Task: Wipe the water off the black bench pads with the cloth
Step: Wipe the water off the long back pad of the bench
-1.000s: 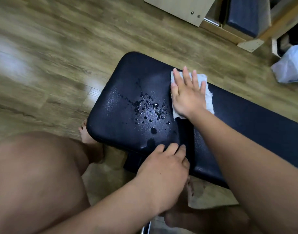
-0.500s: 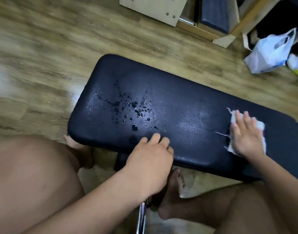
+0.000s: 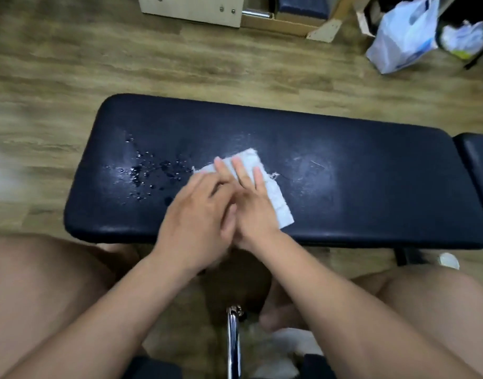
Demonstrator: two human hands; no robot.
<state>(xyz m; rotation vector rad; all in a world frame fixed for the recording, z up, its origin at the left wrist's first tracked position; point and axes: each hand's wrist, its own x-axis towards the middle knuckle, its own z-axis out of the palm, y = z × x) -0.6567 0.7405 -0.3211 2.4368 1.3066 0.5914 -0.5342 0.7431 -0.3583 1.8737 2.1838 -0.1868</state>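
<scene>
Wood-grain plank floor (image 3: 71, 64) spreads out past my fingers (image 3: 241, 172). Far beyond them a beige panel (image 3: 191, 8) with screws stands beside a cardboard box (image 3: 284, 24). Up to their right slumps a white plastic bag (image 3: 404, 36). Soft glare lights the floor off to their left.

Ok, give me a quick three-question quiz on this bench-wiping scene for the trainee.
1. True or false: the water drops lie right of the cloth.
2. The right hand is: A) flat on the cloth, B) clenched in a fist, C) lifted in the air.
3. Is the bench pad wiped dry?
Key: 1 false, they lie left of it. 2 A. 3 No, drops show beside the left hand.
</scene>
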